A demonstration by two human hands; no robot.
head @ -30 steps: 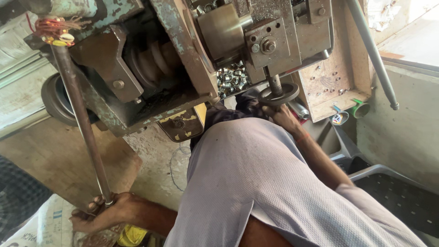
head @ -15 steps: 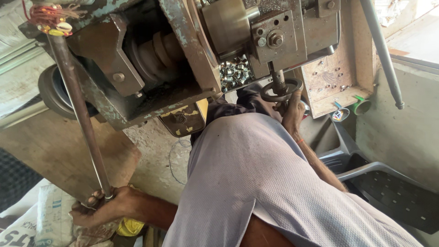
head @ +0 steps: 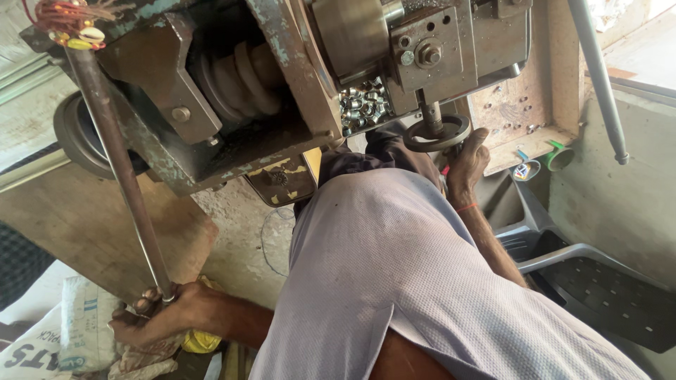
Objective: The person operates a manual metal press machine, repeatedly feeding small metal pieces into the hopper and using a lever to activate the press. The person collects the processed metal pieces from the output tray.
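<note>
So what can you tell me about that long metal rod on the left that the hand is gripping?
The rod is a long, round bar of dull grey-brown metal, worn and rusty-looking. It runs at a slant from the top of the machine, where red and yellow thread with small shells is wound round its upper end, down toward the lower left. The left hand grips its lower end, fingers wrapped round it. The rod crosses in front of the machine's dark wheel.

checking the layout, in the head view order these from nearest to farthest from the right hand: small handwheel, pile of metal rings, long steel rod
1. small handwheel, touching the right hand, just above it.
2. pile of metal rings, up and left in the machine.
3. long steel rod, far left, gripped by the left hand.
</note>
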